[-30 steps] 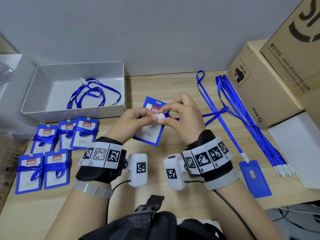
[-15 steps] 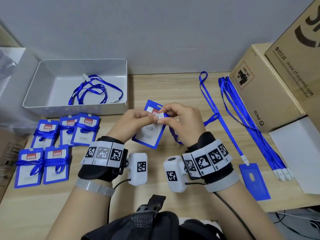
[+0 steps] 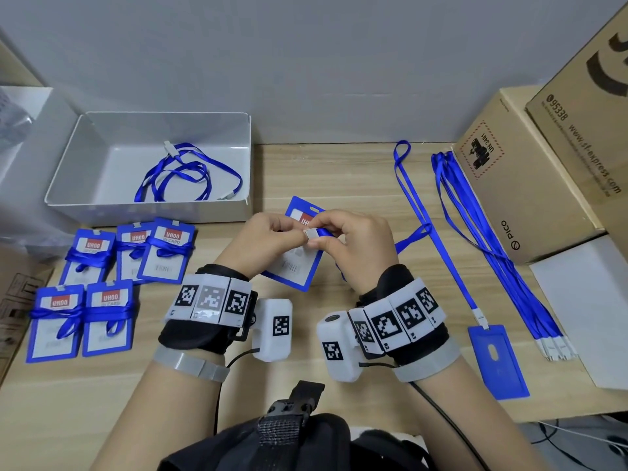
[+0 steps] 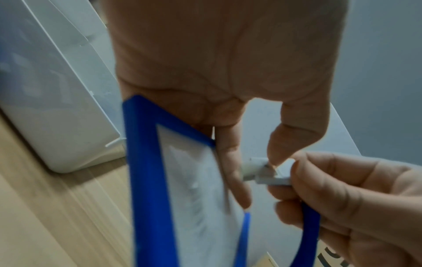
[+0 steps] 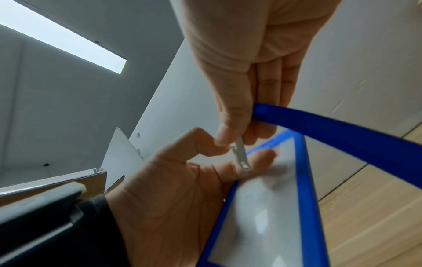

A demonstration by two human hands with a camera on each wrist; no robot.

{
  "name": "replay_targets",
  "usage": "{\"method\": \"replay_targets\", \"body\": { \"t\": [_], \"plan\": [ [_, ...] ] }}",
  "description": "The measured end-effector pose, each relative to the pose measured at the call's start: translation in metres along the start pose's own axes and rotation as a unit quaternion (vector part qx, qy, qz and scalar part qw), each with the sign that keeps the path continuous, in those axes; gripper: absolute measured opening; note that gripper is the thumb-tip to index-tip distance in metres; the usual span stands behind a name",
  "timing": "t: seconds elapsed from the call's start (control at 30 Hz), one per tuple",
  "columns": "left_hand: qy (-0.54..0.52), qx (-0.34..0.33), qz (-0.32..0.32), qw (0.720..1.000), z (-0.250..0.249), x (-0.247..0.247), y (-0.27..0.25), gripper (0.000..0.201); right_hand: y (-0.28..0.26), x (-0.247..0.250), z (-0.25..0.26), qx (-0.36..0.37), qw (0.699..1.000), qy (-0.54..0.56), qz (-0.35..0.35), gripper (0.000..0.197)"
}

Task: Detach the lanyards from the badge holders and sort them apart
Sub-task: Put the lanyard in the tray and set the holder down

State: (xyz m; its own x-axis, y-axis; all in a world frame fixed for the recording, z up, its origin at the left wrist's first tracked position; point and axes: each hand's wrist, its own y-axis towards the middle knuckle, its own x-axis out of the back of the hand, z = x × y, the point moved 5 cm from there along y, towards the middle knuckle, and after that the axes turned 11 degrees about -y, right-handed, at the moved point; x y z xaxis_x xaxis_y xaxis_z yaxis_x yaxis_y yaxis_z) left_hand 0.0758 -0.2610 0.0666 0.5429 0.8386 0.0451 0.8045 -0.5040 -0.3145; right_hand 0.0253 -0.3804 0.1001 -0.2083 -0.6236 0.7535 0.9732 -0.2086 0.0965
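Note:
Over the middle of the table both hands work on one blue badge holder (image 3: 294, 266) with a white card in it. My left hand (image 3: 292, 232) holds the holder from behind, its thumb and forefinger pinching the white lanyard clip (image 4: 258, 171). My right hand (image 3: 323, 241) pinches the other end of that clip (image 5: 241, 155). The blue lanyard strap (image 5: 342, 131) runs from the clip under my right hand and off to the right. Whether the clip is still hooked into the holder's slot is hidden by the fingers.
A white tray (image 3: 149, 212) at the back left holds a loose lanyard (image 3: 190, 171). Several holders wrapped in lanyards (image 3: 102, 287) lie at the left. At the right lie a bundle of lanyards (image 3: 492, 260), a blue holder on a lanyard (image 3: 498, 362), cardboard boxes (image 3: 523, 198) and white paper (image 3: 588, 300).
Both hands stay together on the clip, shifted only slightly. A loop of the strap that ran off to the right now hangs below my right hand.

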Motion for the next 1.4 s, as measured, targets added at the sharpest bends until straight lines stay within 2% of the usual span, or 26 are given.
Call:
{"method": "replay_targets", "body": {
  "t": [0.07, 0.13, 0.23, 0.33, 0.37, 0.43, 0.53, 0.63, 0.7, 0.73, 0.77, 0.87, 0.93, 1.23, 1.4],
  "plan": [
    [0.012, 0.010, 0.008, 1.000, 0.002, 0.000, 0.001, 0.062, 0.000, 0.001, 0.000, 0.015, 1.000, -0.014, -0.020, 0.018],
    [0.020, 0.007, 0.014, 1.000, 0.003, 0.000, 0.002, 0.068, 0.001, 0.000, -0.001, 0.023, 0.999, -0.019, -0.027, 0.019],
    [0.008, -0.007, 0.004, 1.000, 0.004, 0.001, 0.006, 0.057, 0.001, 0.001, -0.001, 0.011, 1.000, -0.005, -0.026, 0.016],
    [-0.009, 0.004, -0.025, 1.000, 0.008, 0.008, 0.005, 0.018, 0.004, 0.013, -0.009, -0.022, 0.999, 0.025, -0.041, 0.010],
    [-0.012, 0.007, -0.026, 1.000, 0.010, 0.010, 0.004, 0.013, 0.006, 0.017, -0.013, -0.034, 0.998, 0.034, -0.043, 0.009],
    [-0.016, 0.000, -0.014, 1.000, 0.016, 0.014, 0.005, 0.019, 0.008, 0.022, -0.019, -0.055, 0.996, 0.050, -0.038, 0.012],
    [-0.015, -0.042, 0.006, 0.999, 0.015, 0.014, 0.004, 0.016, 0.007, 0.019, -0.026, -0.080, 0.993, 0.084, -0.026, 0.030],
    [-0.045, -0.102, 0.040, 0.993, 0.008, 0.012, 0.003, 0.038, 0.004, 0.015, -0.031, -0.092, 0.985, 0.143, -0.003, 0.031],
    [-0.100, -0.108, 0.064, 0.987, 0.006, 0.010, 0.002, 0.063, 0.004, 0.012, -0.034, -0.096, 0.984, 0.147, 0.022, 0.031],
    [-0.118, -0.105, 0.068, 0.985, 0.006, 0.010, 0.002, 0.068, 0.005, 0.011, -0.036, -0.094, 0.984, 0.145, 0.029, 0.030],
    [-0.127, -0.106, 0.064, 0.984, 0.005, 0.010, 0.003, 0.065, 0.005, 0.011, -0.037, -0.090, 0.985, 0.143, 0.031, 0.028],
    [-0.105, -0.115, 0.044, 0.987, 0.002, 0.010, 0.004, 0.036, 0.006, 0.011, -0.039, -0.087, 0.986, 0.141, 0.028, 0.016],
    [-0.085, -0.120, 0.046, 0.988, 0.001, 0.008, 0.004, 0.027, 0.006, 0.012, -0.038, -0.091, 0.985, 0.146, 0.033, 0.016],
    [-0.090, -0.112, 0.078, 0.987, -0.003, 0.000, 0.000, 0.030, 0.001, 0.007, -0.031, -0.137, 0.949, 0.269, 0.092, 0.014],
    [-0.092, -0.101, 0.079, 0.987, -0.003, 0.000, -0.001, 0.027, 0.000, 0.007, -0.032, -0.140, 0.952, 0.259, 0.083, 0.016]
  ]
}}
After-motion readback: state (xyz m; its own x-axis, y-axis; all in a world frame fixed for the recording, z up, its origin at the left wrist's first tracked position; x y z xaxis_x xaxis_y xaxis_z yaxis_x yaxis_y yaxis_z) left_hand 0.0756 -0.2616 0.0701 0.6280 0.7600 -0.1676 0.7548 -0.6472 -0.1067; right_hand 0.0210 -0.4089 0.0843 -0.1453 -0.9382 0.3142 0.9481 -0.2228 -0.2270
